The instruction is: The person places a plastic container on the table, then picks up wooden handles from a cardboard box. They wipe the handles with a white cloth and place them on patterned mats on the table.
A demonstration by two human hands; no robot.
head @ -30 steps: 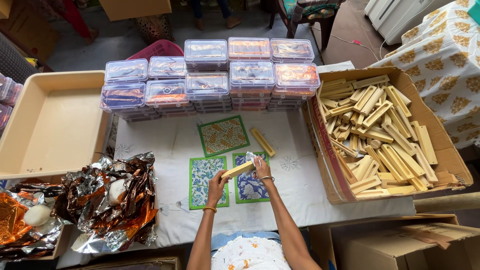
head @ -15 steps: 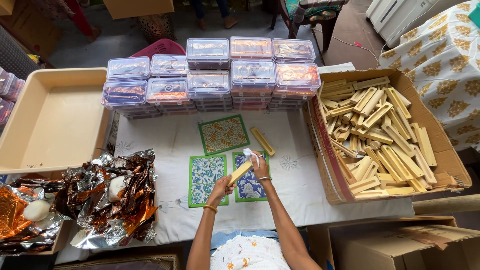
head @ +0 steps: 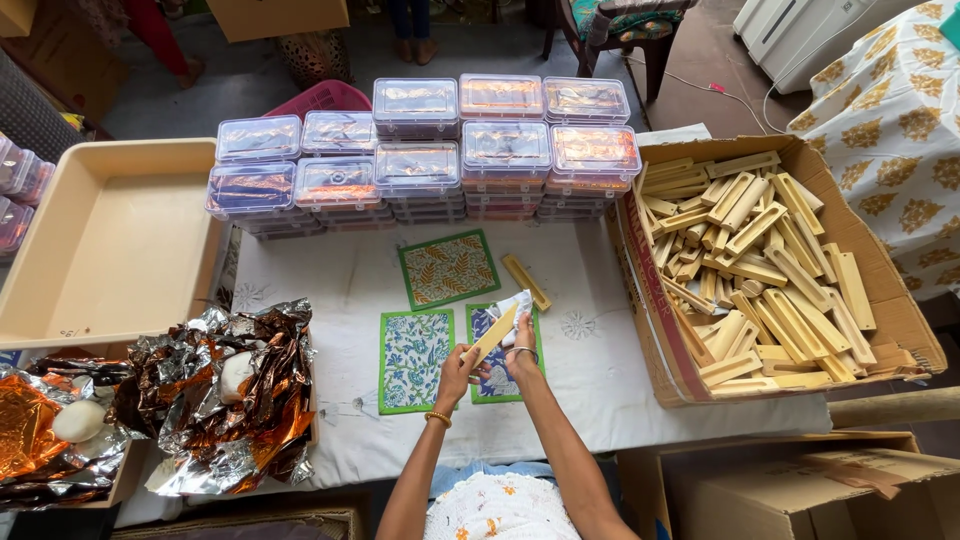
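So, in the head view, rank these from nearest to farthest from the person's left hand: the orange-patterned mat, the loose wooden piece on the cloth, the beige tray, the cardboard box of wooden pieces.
From the left hand:
1. Orange-patterned mat, just beyond the hand.
2. Loose wooden piece, beyond and right; close to the mat's distance, slightly farther.
3. Cardboard box of wooden pieces, right side.
4. Beige tray, far left.

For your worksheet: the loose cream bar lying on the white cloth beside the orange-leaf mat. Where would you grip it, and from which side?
Probably pinch the loose cream bar across its narrow width near the middle, coming from above. It lies flat and slanted on the white cloth, long sides exposed, with free space between the orange-leaf mat and the cardboard box.
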